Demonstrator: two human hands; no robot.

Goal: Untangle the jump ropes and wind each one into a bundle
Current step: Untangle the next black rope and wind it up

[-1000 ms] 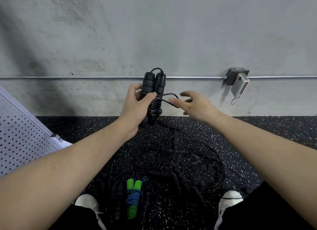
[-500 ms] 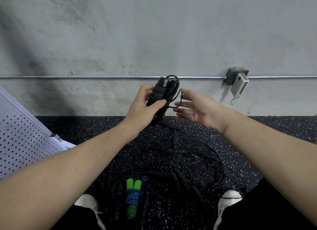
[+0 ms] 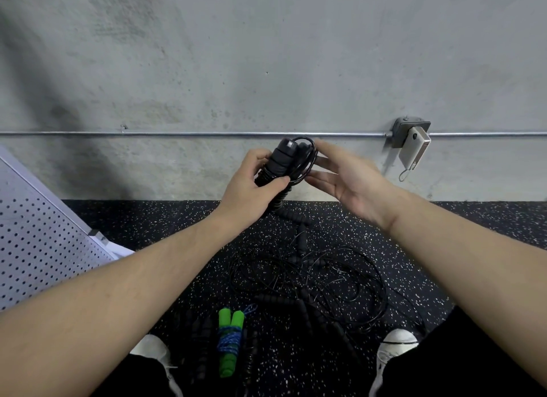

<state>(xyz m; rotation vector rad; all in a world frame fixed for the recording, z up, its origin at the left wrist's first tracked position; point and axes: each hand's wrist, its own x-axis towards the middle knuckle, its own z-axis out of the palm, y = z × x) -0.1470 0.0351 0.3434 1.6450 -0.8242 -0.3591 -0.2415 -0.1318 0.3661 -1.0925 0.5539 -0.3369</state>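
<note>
Two black handles (image 3: 279,160) stand side by side in the left hand (image 3: 254,183), its fingers and thumb curled round them and round the cord (image 3: 307,160) wound about them, held up in front of the wall (image 3: 266,56). Beside them is the right hand (image 3: 346,177), fingers straight, palm turned toward the bundle and touching the last loop of cord at its top; it grasps nothing that I can see.

That loop looks to be the weak spot. It sits proud of the handles, and if the end isn't tucked under a turn, springy cord like this would likely unwind as soon as the left hand eases. A push from flat fingers could also slide the loop off the handle tops instead of seating it.

On the floor (image 3: 148,219) below, between the shoes (image 3: 396,342), lies a tangle (image 3: 310,278) of thin black ropes and foam grips, not yet sorted. A finished green bundle (image 3: 229,337) lies near the left foot. If this one were set down among the loose coils, it could snag them; beside the green one seems safer.
</note>
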